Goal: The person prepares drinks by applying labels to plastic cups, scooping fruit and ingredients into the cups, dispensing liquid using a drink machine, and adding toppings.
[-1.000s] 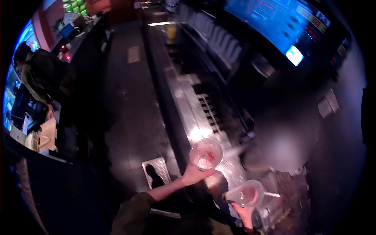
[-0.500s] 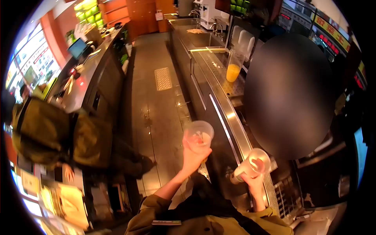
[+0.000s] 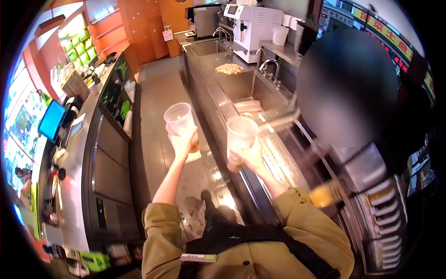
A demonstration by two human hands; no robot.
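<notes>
Two tall translucent cups are in the person's bare hands, one to each. Nearer, the right hand [image 3: 253,156] curls around the lower half of the right cup [image 3: 240,135], its grip no wider than the cup itself; in view this cup crosses the front edge of the metal worktop [image 3: 202,65], but whether it hangs over that edge or just short of it I cannot tell. Slightly farther, the left hand [image 3: 184,142] wraps the left cup [image 3: 178,115] just as snugly below the rim, out over the floor [image 3: 155,93] and clear of the worktop's front edge. Both cups look like thin plastic and should be light, springy under a squeeze and likelier to dent than to break. Smooth walls may slip if wet, so the lower half seems the sound place to hold, with gentle pressure and the rim left free. Each cup is cloudy and pinkish white, with a round, wide mouth facing up towards the camera, narrowing to a yellow-brown patch near the base; what that patch is stays unclear. Beyond, a sink [image 3: 239,86] is set into the worktop, its tap [image 3: 278,74] at the back edge; farther, a tan, cloth-like heap [image 3: 229,69] lies near the front edge, and a white machine [image 3: 260,23] stands towards the back.
</notes>
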